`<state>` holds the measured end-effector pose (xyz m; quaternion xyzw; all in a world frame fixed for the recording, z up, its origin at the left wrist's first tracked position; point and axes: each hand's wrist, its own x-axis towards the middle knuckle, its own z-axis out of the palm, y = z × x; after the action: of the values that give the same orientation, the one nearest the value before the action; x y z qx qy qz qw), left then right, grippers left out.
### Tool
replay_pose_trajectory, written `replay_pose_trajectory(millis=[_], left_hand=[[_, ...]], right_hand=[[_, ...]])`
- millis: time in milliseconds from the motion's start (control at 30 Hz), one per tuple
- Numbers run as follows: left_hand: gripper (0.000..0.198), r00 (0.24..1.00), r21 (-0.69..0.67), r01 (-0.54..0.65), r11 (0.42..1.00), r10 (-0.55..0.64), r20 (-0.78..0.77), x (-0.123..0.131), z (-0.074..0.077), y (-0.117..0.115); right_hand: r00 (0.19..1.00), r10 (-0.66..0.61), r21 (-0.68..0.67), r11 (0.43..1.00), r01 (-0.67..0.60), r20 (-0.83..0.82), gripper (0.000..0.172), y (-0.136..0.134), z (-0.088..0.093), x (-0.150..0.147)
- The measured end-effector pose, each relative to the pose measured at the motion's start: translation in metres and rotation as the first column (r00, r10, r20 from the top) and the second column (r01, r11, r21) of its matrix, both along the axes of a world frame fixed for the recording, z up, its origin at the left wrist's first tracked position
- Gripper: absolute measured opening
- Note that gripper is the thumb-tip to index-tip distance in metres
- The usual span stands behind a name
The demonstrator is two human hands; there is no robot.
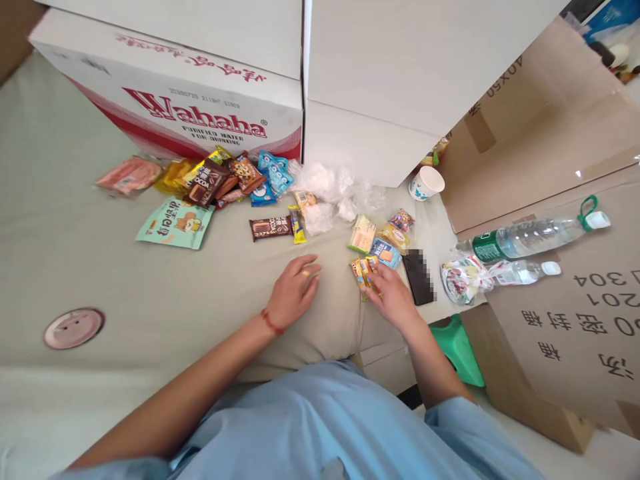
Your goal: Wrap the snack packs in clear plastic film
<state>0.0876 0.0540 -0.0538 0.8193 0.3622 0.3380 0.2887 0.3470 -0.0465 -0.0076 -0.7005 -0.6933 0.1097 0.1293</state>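
Plastic bottles (527, 239) (two) lie right of one flat black slab (418, 279). Left of it, right hand (393, 293) touches glossy yellow wrappers (358, 269), grip spread; left hand (293, 292), grip loosely spread.

bright light | soft shadows | edges stretched | dark rectangle (419, 277) pixelated

A grey-beige cloth (165, 300) spread wide, creased in places, with a round, brownish button shape (75, 328) at left. Behind it stood a white water carton (195, 110) with red lettering, beside plain white panels (390, 87). Brown cardboard (525, 143) rose at right, above a pale floor (617, 460). The light was soft.
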Motion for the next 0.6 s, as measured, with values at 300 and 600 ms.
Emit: replay_pose_trajectory(millis=[300, 600], left_hand=[[0.019, 0.916, -0.099, -0.395, 0.913, 0.383, -0.123, -0.15, 0.013, -0.096], [0.018, 0.889, -0.215, -0.442, 0.871, 0.458, 0.026, -0.15, 0.023, -0.106]], right_hand=[[0.976, -0.157, 0.214, 0.969, 0.123, 0.15, 0.043, 0.159, 0.009, 0.034], [0.758, -0.243, 0.211, 0.869, 0.447, -0.605, 0.027, 0.145, 0.048, 0.001]])
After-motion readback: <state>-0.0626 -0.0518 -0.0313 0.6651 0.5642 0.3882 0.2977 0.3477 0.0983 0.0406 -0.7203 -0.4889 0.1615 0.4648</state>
